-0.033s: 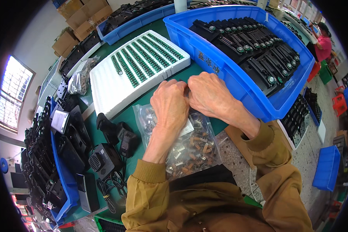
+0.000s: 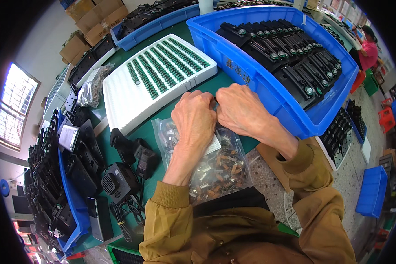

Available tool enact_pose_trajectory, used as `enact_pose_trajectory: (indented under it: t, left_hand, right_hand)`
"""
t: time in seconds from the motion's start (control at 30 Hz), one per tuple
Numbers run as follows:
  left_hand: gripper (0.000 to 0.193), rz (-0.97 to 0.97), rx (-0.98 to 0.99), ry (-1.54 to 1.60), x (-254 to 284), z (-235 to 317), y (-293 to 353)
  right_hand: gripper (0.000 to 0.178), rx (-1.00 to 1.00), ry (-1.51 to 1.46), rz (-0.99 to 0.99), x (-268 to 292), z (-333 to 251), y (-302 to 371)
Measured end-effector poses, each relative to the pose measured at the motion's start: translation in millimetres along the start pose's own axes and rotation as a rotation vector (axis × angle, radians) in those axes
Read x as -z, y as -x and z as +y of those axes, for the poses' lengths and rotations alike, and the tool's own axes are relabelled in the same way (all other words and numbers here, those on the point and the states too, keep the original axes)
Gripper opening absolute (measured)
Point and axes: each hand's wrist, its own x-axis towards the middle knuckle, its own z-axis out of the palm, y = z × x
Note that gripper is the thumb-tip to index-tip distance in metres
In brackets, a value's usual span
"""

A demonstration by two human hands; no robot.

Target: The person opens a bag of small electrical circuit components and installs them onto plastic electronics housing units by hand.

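My left hand (image 2: 193,116) and my right hand (image 2: 241,108) are both closed, knuckles up, side by side over the upper end of a clear plastic bag (image 2: 233,181). Small metal and brown parts fill the bag, and a white label shows partly beside my left wrist. The fingertips are tucked under, so what they grip is hidden; a bit of something dark shows in the narrow gap between the fists. Beyond my hands lies a white foam tray (image 2: 141,103) with rows of small green-and-black parts.
At the right stands a blue bin (image 2: 268,94) of black assemblies. On the left are a black power adapter (image 2: 119,182) with cables, a dark box (image 2: 99,218) and another blue bin (image 2: 70,193) full of black parts. A bag of parts (image 2: 92,90) lies left of the tray. A person in pink (image 2: 368,55) sits far right.
My right hand has shifted slightly to the right, widening the gap between my fists. My left hand and the bag look almost unmoved.
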Motion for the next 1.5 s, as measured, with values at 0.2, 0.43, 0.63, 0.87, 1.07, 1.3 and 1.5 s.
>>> enact_pose_trajectory:
  t: [0.2, 0.43, 0.63, 0.87, 1.07, 1.3, 1.5]
  left_hand:
    - [0.007, 0.003, 0.004, -0.001, -0.6, 0.0, 0.3]
    - [0.009, 0.007, 0.051, 0.091, -0.9, 1.8, -0.9]
    - [0.009, -0.015, 0.176, 0.166, 4.5, 0.7, 0.2]
    - [0.009, -0.019, 0.171, 0.245, 3.4, 5.7, -1.1]
    - [0.009, 0.007, 0.194, 0.3, 6.2, 1.9, 1.8]
    - [0.009, 0.032, 0.147, 0.257, 5.6, -1.1, 3.4]
    - [0.002, 0.282, -0.118, 0.192, 9.8, -9.3, 2.3]
  right_hand:
    - [0.016, -0.028, -0.008, -0.004, -2.0, -2.5, 11.1]
    - [0.018, -0.046, -0.038, 0.002, -7.9, 9.0, -4.1]
    - [0.023, -0.229, -0.329, 0.15, -2.2, 17.5, 16.3]
    - [0.027, -0.243, -0.694, 0.31, -27.3, 33.2, 8.2]
    - [0.029, -0.255, -0.915, 0.042, -34.9, 36.1, 0.7]
    - [0.024, -0.247, -0.941, 0.28, -52.4, 24.0, -3.0]
    - [0.02, -0.304, -1.14, 0.258, -46.9, 5.7, -18.6]
